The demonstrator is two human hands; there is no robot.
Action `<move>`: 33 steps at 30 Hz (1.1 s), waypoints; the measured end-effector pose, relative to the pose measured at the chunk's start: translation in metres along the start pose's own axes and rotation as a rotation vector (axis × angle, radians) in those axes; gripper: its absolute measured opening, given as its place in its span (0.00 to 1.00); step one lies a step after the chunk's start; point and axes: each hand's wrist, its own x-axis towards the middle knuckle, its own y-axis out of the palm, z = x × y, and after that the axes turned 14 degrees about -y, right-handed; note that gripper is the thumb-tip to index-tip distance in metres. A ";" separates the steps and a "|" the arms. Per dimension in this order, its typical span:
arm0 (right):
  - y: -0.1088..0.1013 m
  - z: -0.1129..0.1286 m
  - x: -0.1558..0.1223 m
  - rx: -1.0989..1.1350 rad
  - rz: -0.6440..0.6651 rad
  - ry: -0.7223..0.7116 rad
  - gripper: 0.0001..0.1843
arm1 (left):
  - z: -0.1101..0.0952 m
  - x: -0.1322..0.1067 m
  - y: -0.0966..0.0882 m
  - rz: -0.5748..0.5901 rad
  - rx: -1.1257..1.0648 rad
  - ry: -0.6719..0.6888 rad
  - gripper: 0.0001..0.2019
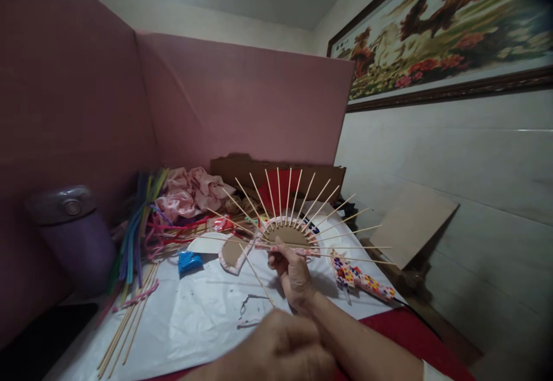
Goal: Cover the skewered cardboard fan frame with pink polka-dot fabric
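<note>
My right hand (pixel 292 271) is closed on the lower edge of a half-round cardboard piece (pixel 289 235), with the thumb in front. Pink fabric borders the cardboard, and many thin wooden sticks fan out from its curved edge. Low in the foreground, my left hand (pixel 276 346) is blurred and closed. A single wooden stick (pixel 257 276) rises from it towards the upper left. Left of the half-round piece lies a smaller pink-edged cardboard shape (pixel 232 252).
Pipe cleaners (pixel 136 231), crumpled pink cloth (pixel 190 191) and loose sticks (pixel 129 323) lie on the left. A blue packet (pixel 189 262) is on the white table cover (pixel 194 323). A purple flask (pixel 75 242) stands far left; a flower-patterned glue gun-like object (pixel 358 277) lies right.
</note>
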 end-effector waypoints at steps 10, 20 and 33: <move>0.003 0.015 0.011 0.040 0.020 -0.092 0.08 | 0.056 0.030 -0.081 -0.828 -0.087 -0.007 0.24; 0.007 0.014 0.007 -0.003 0.123 -0.073 0.09 | 0.080 0.028 -0.079 -0.807 -0.205 -0.035 0.19; 0.006 0.017 0.006 -0.033 0.221 -0.114 0.12 | 0.075 0.024 -0.049 -0.756 -0.057 0.007 0.21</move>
